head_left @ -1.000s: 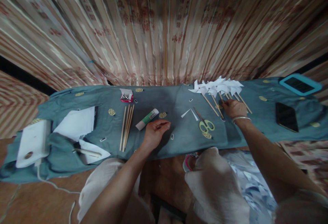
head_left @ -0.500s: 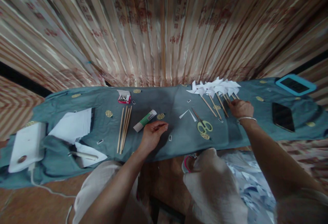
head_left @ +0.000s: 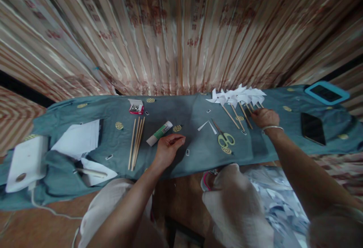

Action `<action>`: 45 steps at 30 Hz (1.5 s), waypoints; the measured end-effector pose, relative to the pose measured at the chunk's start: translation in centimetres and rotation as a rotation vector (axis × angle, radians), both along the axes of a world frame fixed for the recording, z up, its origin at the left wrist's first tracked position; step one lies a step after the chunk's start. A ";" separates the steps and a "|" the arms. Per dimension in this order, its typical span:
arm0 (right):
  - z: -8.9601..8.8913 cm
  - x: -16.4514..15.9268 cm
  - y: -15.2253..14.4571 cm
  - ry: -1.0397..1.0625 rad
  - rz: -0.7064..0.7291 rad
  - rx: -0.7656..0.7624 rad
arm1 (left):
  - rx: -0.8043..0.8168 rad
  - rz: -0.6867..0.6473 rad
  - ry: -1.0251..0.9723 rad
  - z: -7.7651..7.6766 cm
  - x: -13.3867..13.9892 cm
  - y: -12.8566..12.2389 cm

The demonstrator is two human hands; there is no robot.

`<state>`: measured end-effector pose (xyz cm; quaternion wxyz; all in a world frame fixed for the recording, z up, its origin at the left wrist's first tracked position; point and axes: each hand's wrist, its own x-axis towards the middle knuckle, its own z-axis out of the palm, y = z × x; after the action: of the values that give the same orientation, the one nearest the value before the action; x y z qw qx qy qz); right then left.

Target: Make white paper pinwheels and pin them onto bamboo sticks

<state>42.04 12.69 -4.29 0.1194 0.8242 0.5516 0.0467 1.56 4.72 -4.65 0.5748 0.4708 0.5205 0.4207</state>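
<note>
My left hand [head_left: 169, 150] hovers low over the cloth, its fingers curled together, and nothing shows in them. Close behind it lies a green and white glue stick [head_left: 160, 133]. At the back right, white paper pinwheels [head_left: 241, 95] on wooden sticks lie overlapping in a row. My right hand [head_left: 265, 118] is closed around the stick end of a pinwheel at the right of that row; the fingertips are partly hidden. Between my hands are scissors [head_left: 225, 139] with yellow-green handles and two thin paper scraps [head_left: 212, 127].
Left of the glue stick are loose wooden sticks [head_left: 136, 144] and a red box of pins [head_left: 136, 107]. Farther left lie white paper sheets [head_left: 78, 138], a pen-like tool [head_left: 92, 172] and a corded white device [head_left: 27, 163]. A phone [head_left: 312, 128] and blue-framed device [head_left: 327, 93] lie right.
My right hand has shifted very slightly left at the pinwheel sticks. The left hand keeps its curled pose. The view has moved a little.
</note>
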 end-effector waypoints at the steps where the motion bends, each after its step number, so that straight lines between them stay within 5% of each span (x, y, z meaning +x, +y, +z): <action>1: 0.0 0.0 0.1 0.005 -0.019 0.003 | 0.001 -0.003 -0.002 0.0 0.0 0.0; 19: 0.5 -1.2 -0.8 0.121 -0.015 0.045 | 0.013 -0.002 -0.015 0.3 0.1 -0.1; 28: 2.2 -2.4 -2.0 0.055 -0.004 0.094 | 0.016 0.004 -0.046 0.2 0.1 -0.2; 36: 3.0 -8.5 -2.8 0.082 0.119 0.232 | 0.019 0.024 -0.084 -0.2 0.1 -0.6; 45: 1.8 -20.8 -4.0 0.346 0.427 0.275 | -0.017 0.083 -0.160 -0.4 0.4 -1.7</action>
<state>21.24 8.67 -2.54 -0.1016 0.6939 0.7128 0.0040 2.00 3.05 -5.05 0.6005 0.4090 0.4956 0.4759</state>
